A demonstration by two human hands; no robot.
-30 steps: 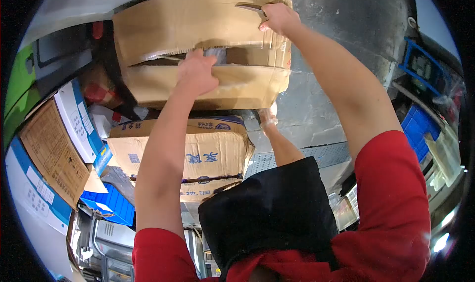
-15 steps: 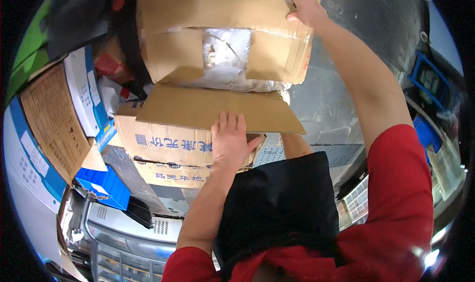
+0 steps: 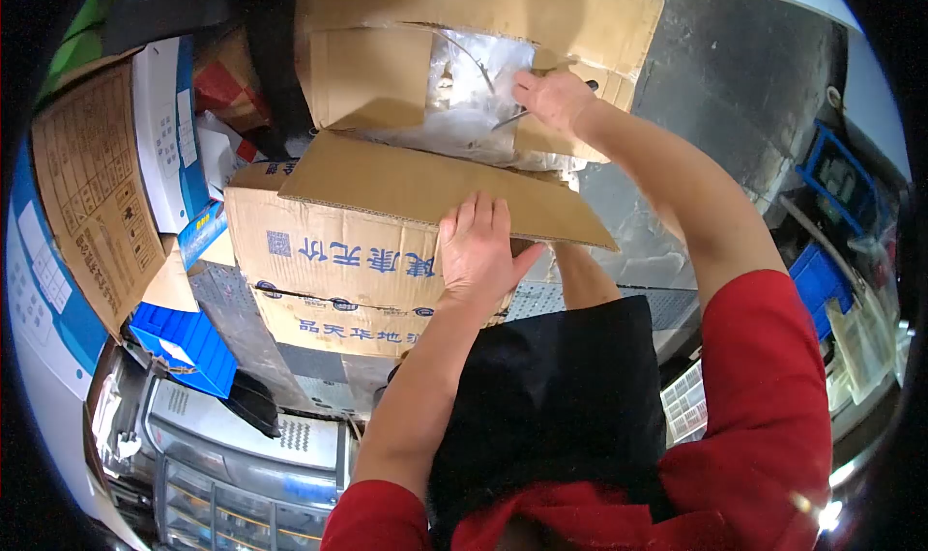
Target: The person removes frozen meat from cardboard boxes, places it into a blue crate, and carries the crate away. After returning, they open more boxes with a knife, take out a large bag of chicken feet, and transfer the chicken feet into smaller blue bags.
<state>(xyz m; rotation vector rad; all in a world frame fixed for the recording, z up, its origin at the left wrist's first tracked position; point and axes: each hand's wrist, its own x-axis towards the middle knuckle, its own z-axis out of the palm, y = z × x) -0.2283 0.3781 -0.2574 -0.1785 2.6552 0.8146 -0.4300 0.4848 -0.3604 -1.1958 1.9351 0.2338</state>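
Note:
An opened cardboard box [image 3: 333, 232] with blue printing stands in front of me, its near flap [image 3: 416, 179] folded outward. My left hand [image 3: 478, 251] lies on that flap's edge, fingers stretched flat over it and thumb out to the side. Clear plastic wrapping [image 3: 464, 72] shows between the side flaps. Over the right side flap, my right hand [image 3: 556, 101] is closed around what looks like a knife [image 3: 510, 120]; its thin blade points left at the plastic and the dark handle end sticks out behind. Most of the handle is hidden in my fingers.
Blue-and-white cartons [image 3: 164, 135] and a brown printed carton [image 3: 92, 193] stand at left. Below them is a blue plastic bin [image 3: 184, 353]. A glass-fronted appliance [image 3: 242, 493] sits at lower left. A dark grey surface [image 3: 735, 87] extends right of the box.
My right hand has come down and left with the knife, from the far flap to beside the plastic. My left hand remains on the near flap. The whole view has shifted slightly.

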